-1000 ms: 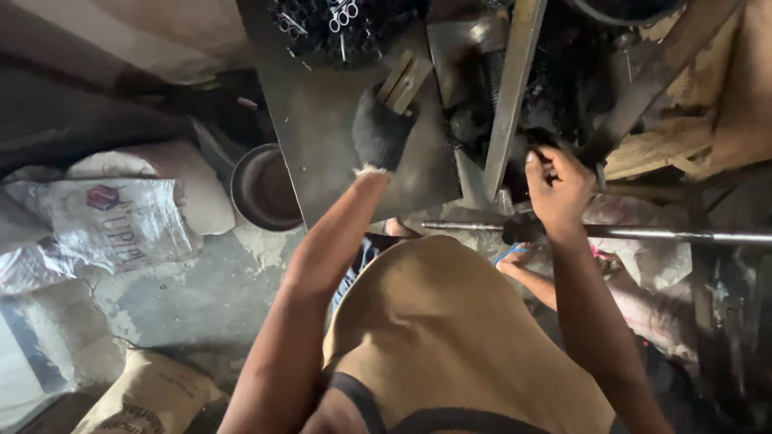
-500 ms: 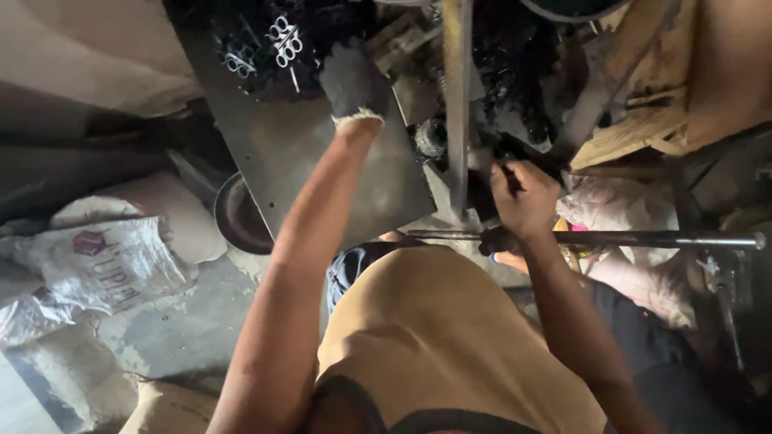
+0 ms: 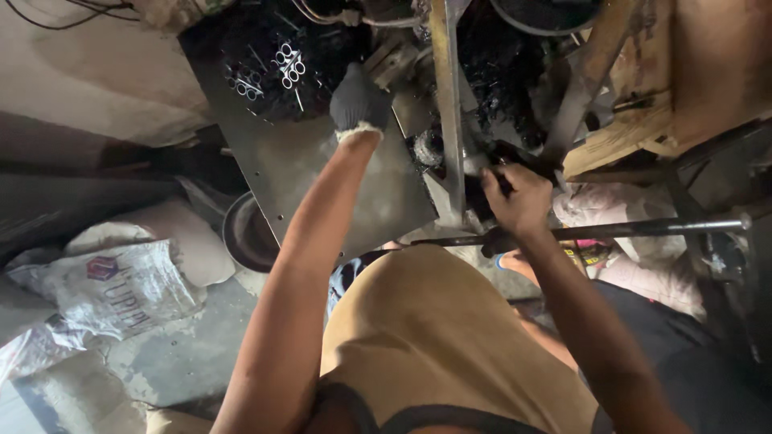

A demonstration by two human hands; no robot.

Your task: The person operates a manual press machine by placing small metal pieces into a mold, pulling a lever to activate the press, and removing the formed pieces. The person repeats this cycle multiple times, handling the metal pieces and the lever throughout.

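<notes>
A big grey metal plate slopes across the middle of the work surface, with a row of small holes along its left edge. To its left, on the floor, lies a crumpled white sack bearing a red-and-blue emblem and pale lettering, with plain white bags bunched around it. A round dark bowl sits just beside the plate's lower left edge. A long steel rod runs level from the middle to the right edge, below an upright steel bar.

The left hand, in a dark glove with a white cuff, reaches over the top of the plate, near a cluster of shiny short tubes; I cannot tell whether its grip closes on anything. The bare right hand is clenched round a dark handle, just right of the upright bar and above the rod.
</notes>
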